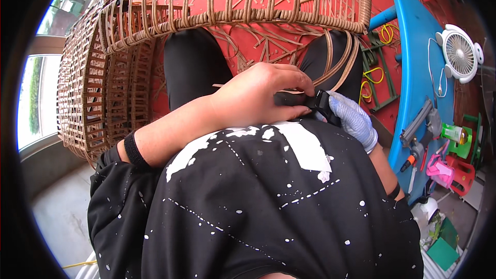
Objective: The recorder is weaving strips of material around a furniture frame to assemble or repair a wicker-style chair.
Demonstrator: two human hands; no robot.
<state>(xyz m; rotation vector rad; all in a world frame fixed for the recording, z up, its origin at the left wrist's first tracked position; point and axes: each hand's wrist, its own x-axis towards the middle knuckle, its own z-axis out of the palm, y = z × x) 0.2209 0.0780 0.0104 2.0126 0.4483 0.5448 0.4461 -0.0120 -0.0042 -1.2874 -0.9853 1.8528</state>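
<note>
Small black object point(324, 104) sits just in front of the person's shirt, over the lap, to the left of the blue surface point(413, 46); exact kind hard to tell. The right grip point(354, 119), in a pale grey-blue knit glove, is closed around it. The left grip point(263, 90) is bare and partly open: thumb and fingers apart, tips right by the black object; cannot tell if they pinch anything. Loose brown strips point(345, 64) loop over the right thigh, up to a woven frame point(248, 18) lying across the knees. Its brown cane wraps a long bar with spaced uprights. More cut strips point(266, 46) litter the red floor point(245, 59) beyond the knees. Woven panels point(82, 88) stand to the left, near the window. On the blue surface, a white fan point(459, 53) stands by the right edge; a grey power tool point(426, 124) and an orange-tipped tool point(411, 159) lie toward the near end. Yellow cord point(372, 77) and a green metal frame point(382, 102) are on the floor beside its left edge.
</note>
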